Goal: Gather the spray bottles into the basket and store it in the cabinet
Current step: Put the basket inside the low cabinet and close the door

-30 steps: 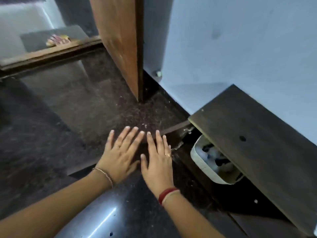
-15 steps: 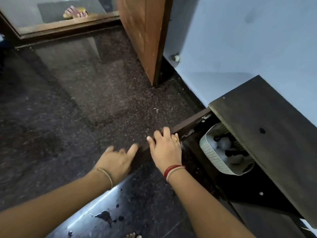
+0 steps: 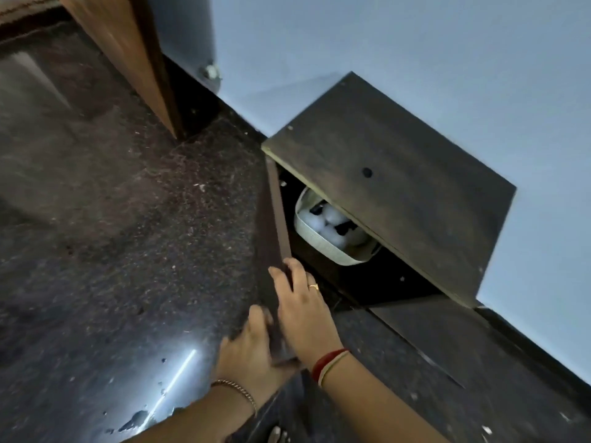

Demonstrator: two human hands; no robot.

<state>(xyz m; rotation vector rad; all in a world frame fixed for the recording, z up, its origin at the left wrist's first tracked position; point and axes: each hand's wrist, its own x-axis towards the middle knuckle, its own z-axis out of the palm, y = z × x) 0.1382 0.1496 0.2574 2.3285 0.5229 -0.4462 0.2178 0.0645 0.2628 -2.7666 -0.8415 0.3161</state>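
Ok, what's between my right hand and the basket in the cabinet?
Only bare dark cabinet floor, in the head view: the right hand grips the door, the basket sits further inside.

Cabinet door [image 3: 277, 219] no longer flat under your palms: it has swung up, edge-on, running away from your fingertips. Your right hand [image 3: 303, 311] now curls over its edge; your left hand [image 3: 249, 350] grips its near end. Opening onto the basket [image 3: 323, 247] beyond your fingers is narrower.
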